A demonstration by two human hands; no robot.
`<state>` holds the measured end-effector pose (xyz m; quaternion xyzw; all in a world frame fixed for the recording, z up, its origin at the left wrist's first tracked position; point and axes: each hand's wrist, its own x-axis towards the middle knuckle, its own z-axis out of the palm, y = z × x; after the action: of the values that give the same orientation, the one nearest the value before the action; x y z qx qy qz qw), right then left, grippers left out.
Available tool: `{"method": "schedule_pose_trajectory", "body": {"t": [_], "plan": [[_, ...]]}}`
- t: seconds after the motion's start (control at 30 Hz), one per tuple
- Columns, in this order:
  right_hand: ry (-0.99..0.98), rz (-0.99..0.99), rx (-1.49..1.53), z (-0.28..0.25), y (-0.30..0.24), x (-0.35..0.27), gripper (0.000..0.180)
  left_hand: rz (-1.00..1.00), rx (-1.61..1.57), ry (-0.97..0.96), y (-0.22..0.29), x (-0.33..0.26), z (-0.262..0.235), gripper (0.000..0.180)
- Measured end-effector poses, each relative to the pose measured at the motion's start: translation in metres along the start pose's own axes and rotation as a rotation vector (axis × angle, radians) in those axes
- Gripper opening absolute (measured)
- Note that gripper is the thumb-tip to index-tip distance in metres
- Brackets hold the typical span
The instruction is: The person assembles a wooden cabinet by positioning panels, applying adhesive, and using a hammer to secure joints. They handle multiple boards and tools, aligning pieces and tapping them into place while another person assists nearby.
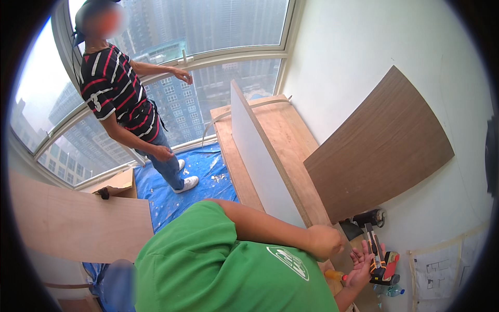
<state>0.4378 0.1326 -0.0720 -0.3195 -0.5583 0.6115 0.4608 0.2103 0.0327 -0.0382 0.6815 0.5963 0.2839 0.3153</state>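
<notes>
Green shirt [208, 265] across the foreground, left grip [325, 243] curled closed near a white-faced panel [262, 166] on edge atop a wooden worktop [285, 122], right grip [358, 269] palm up at an orange-and-black tool [378, 257], whether holding it unclear, person [122, 96] standing by tall windows [223, 23].

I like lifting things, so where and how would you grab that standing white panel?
Probably the long top edge of the white panel, from above, at two spots well apart. It looks thin and stands on its edge on the wooden platform, so the top is exposed with room on either side. Its near end is hidden.
</notes>
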Motion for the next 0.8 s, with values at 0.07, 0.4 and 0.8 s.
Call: {"method": "schedule_pose_trajectory", "body": {"t": [0.07,0.4,0.8], "plan": [[-0.02,-0.01,0.019,-0.001,0.002,0.001,0.067,0.002,-0.008,0.03,0.0,0.0,-0.002,0.033],[0.013,0.025,-0.01,-0.005,0.005,0.007,0.068,0.111,-0.099,0.08,-0.007,0.004,-0.005,0.028],[-0.003,0.014,-0.041,-0.003,0.003,0.006,0.067,0.211,0.046,-0.191,-0.014,0.002,-0.003,0.017]]}}
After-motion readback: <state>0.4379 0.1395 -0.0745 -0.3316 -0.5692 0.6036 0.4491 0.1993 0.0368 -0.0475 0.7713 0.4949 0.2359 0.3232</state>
